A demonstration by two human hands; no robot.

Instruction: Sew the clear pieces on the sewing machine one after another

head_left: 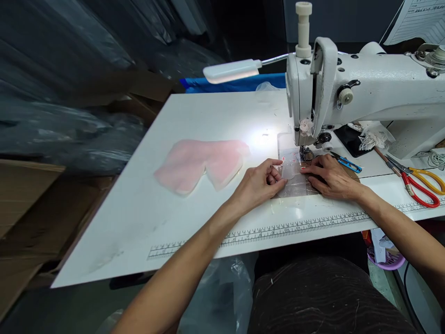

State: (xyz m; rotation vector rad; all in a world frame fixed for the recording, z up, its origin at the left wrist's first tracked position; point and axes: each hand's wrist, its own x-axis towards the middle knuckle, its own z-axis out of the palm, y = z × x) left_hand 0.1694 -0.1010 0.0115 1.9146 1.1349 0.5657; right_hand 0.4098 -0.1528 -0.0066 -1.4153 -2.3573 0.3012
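A small pale, translucent piece of fabric [289, 170] lies on the needle plate in front of the presser foot [306, 155] of a white sewing machine [365, 88]. My left hand [260, 183] has its fingers curled and pinches the left edge of that piece. My right hand [330, 176] lies flat just right of the foot, fingers stretched, pressing the piece down. A stack of pink fabric pieces [201, 164] rests on the white table [139, 208] to the left of my hands.
Blue thread snips [349, 164] and red-and-yellow scissors [419, 183] lie right of the machine. A white lamp [231, 70] on a flexible neck lights the needle area. A ruler strip [295, 227] runs along the table's front edge. Dark plastic-wrapped bundles and cardboard stand at the left.
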